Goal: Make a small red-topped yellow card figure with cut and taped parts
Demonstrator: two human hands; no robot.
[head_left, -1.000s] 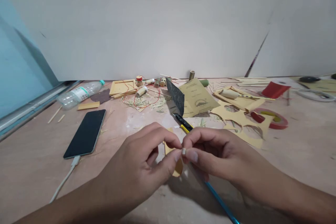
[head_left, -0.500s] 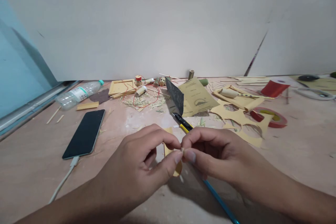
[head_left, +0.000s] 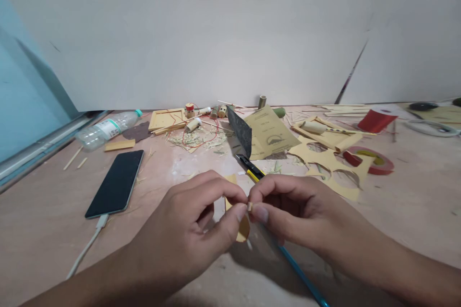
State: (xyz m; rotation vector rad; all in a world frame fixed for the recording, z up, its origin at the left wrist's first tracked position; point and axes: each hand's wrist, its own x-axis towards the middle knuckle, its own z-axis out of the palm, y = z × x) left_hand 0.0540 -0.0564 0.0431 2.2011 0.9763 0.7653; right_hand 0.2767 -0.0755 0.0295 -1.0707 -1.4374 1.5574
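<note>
Between my two hands is a tiny pale piece (head_left: 249, 206), perhaps wood, pinched at the fingertips. Thumb and index of my left hand (head_left: 201, 220) close on its left side. My right hand (head_left: 295, 211) grips it from the right in the same way. Behind the left fingers a yellowish card-like piece (head_left: 244, 230) with a rounded lower end shows in part; I cannot tell whether a finger touches it. A yellow and black utility knife (head_left: 252, 169) lies just beyond, its handle hidden by my right hand. Below that hand runs a thin blue rod (head_left: 302, 274).
A phone (head_left: 115, 183) on a white cable and a plastic bottle (head_left: 108, 129) lie left. Folded sandpaper (head_left: 273, 134), shavings (head_left: 198, 139) and small wooden figures are at the back. To the right are a cut-out sheet (head_left: 334, 160), red tape (head_left: 385, 165) and a red spool (head_left: 378, 121).
The tiny piece shows more clearly between the fingertips, and my left thumb has drawn back slightly to the left. Everything on the table stays where it was.
</note>
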